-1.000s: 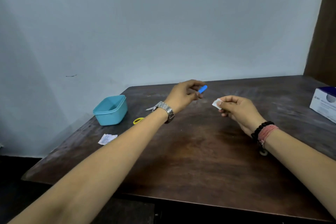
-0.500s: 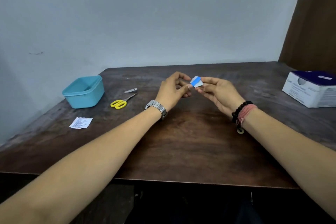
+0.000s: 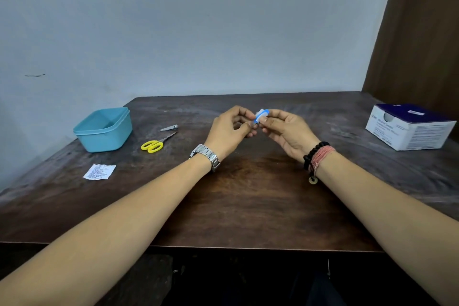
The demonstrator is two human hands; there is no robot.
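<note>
Dark, worn wood under a pale grey wall fills our view, and we work over the middle of this wooden table (image 3: 248, 206). Our fingertips meet on a small blue-and-white packet (image 3: 261, 115), held clear of the surface and nearer its far edge than its near one. Thumb and forefinger of our right hand (image 3: 285, 131) pinch its right end. Our left hand (image 3: 229, 129) pinches the lower left end, the other fingers curled beneath.

We judge this to be the opening step (what the wrapper holds we cannot tell). The next move calls for a firm grip on both ends and a pull apart, or a tear.

Both wrists hang above the table, palms turned towards each other, forearms running in from the near corners. Further out, a teal plastic tub (image 3: 103, 129) sits by the left edge and a white-and-navy cardboard box (image 3: 409, 129) by the right edge.
</note>
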